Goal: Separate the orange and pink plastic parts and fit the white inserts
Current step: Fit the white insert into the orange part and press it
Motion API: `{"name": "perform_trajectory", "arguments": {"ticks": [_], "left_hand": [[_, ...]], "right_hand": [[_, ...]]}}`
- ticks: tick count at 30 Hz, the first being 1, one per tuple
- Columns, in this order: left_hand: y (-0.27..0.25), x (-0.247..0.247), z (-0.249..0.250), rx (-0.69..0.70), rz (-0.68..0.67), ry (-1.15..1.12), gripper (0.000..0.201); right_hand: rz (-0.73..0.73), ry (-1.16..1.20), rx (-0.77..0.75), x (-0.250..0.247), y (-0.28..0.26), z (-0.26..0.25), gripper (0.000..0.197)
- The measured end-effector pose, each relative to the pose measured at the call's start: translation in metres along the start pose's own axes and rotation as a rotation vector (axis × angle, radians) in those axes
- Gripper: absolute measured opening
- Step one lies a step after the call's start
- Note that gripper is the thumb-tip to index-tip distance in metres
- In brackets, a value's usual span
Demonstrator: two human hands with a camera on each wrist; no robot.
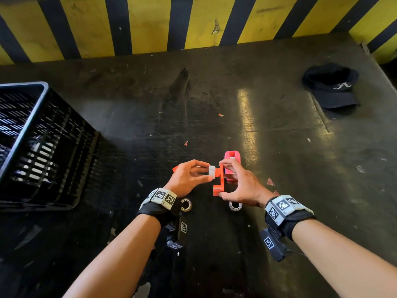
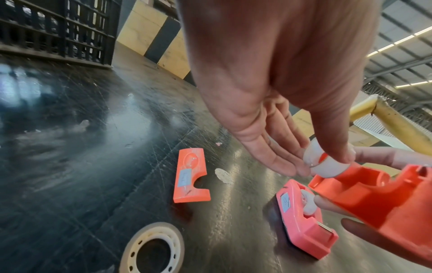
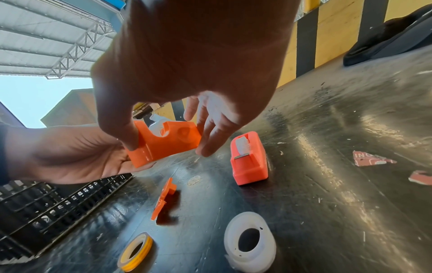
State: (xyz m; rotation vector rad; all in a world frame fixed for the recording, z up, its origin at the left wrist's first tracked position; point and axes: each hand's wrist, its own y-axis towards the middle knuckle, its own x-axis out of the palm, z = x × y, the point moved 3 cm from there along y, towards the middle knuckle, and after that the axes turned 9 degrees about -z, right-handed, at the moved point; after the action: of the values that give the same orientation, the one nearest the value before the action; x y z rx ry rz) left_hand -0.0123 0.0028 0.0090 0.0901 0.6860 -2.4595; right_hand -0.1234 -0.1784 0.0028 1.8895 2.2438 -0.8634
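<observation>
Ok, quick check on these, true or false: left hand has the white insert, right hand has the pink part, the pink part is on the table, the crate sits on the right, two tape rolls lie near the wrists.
1. The left hand pinches the white insert. True.
2. The right hand holds the pink part. False: it holds the orange part.
3. The pink part lies on the table. True.
4. The black crate sits on the right. False: the black crate is on the left.
5. Two tape rolls lie near the wrists. True.
</observation>
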Motion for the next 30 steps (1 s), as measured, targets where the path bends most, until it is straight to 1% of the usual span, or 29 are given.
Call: {"name": "perform_trajectory", "arguments": {"ticks": [3, 7, 10, 13, 17, 18, 20, 21, 22, 24, 25, 26, 28, 30], "left_hand": [[0.001, -0.001, -0.002, -0.013, -0.016, 0.004, 0.047], [0.002, 0.000, -0.002, -0.002, -0.023, 0.003, 0.047], [0.004, 0.006, -0.001, 0.018, -0.042, -0.040, 0.046], [0.006, 0.009, 0.002, 0.021, -0.044, -0.096, 0.046], [0.012, -0.003, 0.001, -0.010, -0.121, 0.010, 0.050], [0.014, -0.010, -0.002, -0.018, -0.093, 0.058, 0.050], [0.017, -0.030, -0.010, -0.070, 0.059, 0.241, 0.049], [0.018, -0.040, -0.016, -0.121, 0.126, 0.363, 0.055], [0.020, -0.048, -0.024, -0.192, 0.153, 0.475, 0.067], [0.022, -0.055, -0.040, -0.360, 0.102, 0.656, 0.102], [0.023, -0.055, -0.046, -0.412, 0.058, 0.713, 0.116], [0.023, -0.054, -0.050, -0.439, 0.029, 0.752, 0.125], [0.023, -0.049, -0.056, -0.433, 0.014, 0.791, 0.129], [0.022, -0.046, -0.058, -0.410, 0.028, 0.791, 0.123]], "right_hand": [[-0.025, 0.008, 0.004, -0.001, 0.001, 0.002, 0.086], [-0.046, 0.079, 0.008, -0.003, 0.003, 0.005, 0.082], [-0.076, 0.132, 0.005, -0.002, 0.005, 0.003, 0.077], [-0.067, 0.133, -0.001, -0.003, 0.007, 0.003, 0.079], [-0.053, 0.075, -0.002, -0.005, 0.007, 0.006, 0.078], [-0.057, 0.060, 0.006, -0.005, 0.009, 0.007, 0.078], [-0.071, 0.029, 0.038, -0.008, 0.013, 0.009, 0.079], [-0.081, 0.011, 0.048, -0.009, 0.015, 0.010, 0.080], [-0.087, -0.007, 0.055, -0.011, 0.018, 0.010, 0.081], [-0.090, -0.026, 0.057, -0.012, 0.025, 0.010, 0.080], [-0.090, -0.025, 0.060, -0.012, 0.029, 0.009, 0.080], [-0.091, -0.020, 0.059, -0.012, 0.033, 0.007, 0.079], [-0.098, -0.003, 0.056, -0.010, 0.039, 0.006, 0.077], [-0.106, 0.019, 0.056, -0.010, 0.044, 0.007, 0.076]]}}
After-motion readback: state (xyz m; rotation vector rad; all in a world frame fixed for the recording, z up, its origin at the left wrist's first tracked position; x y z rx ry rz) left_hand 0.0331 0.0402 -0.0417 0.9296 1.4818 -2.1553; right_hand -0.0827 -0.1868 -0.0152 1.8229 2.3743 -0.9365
